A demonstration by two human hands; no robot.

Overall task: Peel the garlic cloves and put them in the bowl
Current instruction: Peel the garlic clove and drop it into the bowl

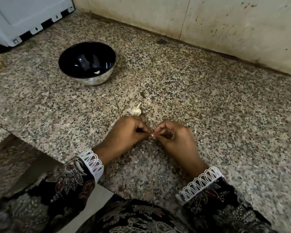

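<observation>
A speckled granite worktop (pixel 191 91) is seen from above, bounded at its far edge by a stained tiled wall (pixel 208 26), with a white appliance (pixel 23 17) standing in the far left corner. A steel bowl (pixel 91 80) with a dark inside is set toward the far left of the worktop, and one pale peeled clove (pixel 97 72) is seen lying in it. Near the middle, just beyond the hands, the rest of the garlic bulb (pixel 136 110) is left lying with loose skin beside it. Close to the near edge, a small garlic clove (pixel 152 135) is pinched between the fingertips of the left hand (pixel 124 133) and the right hand (pixel 173 137); each grip is closed on the clove, which is mostly hidden. Peeling is judged to be under way. Because so little of the clove is held, it could be squeezed out and dropped over the near edge, or scraps of skin could be carried into the bowl.
</observation>
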